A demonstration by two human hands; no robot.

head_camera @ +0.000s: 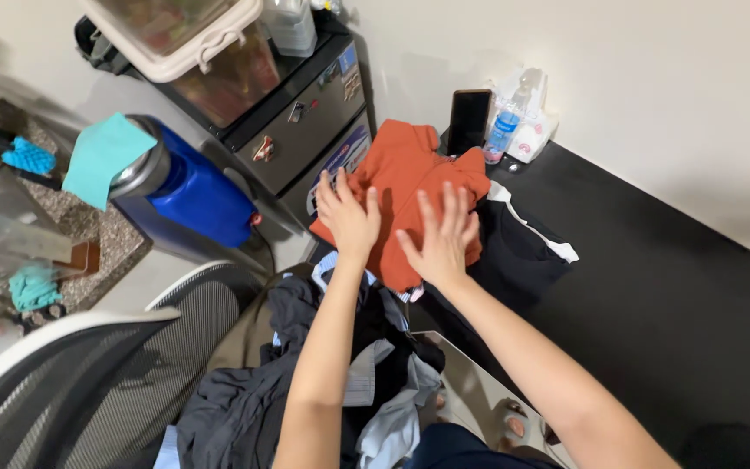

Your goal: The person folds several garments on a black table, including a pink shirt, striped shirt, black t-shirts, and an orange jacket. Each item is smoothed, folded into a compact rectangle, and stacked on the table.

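- Black tabletop (pixel 670 287) runs along a pale wall, with a pile of clothes at its near edge and a mesh chair (pixel 71 382) beside it.
- Left hand (pixel 347 215) lies flat, fingers spread, palm down on the orange garment (pixel 410 187); it pinches nothing.
- Right hand (pixel 441 239) lies the same way just beside it, fingers fanned, pressing the lower right part of the same cloth.
- One orange garment, partly folded, sits at the left edge of the tabletop, its near hem overlapping the dark clothes (pixel 514 252) next to it.
- It looks soft, light and limp, so it would likely sag if lifted from the middle; the folded edges or corners seem the better places to take hold.
- One heap of mixed clothing (pixel 340 382), dark and pale blue, lies under both forearms; I cannot count its pieces.
- At the far corner by the wall stand one dark phone (pixel 469 120) and one small water bottle (pixel 503 130).
- Left of the tabletop are one blue container (pixel 193 195) with a teal cloth (pixel 101 156) over it, and one grey cabinet (pixel 305 122).
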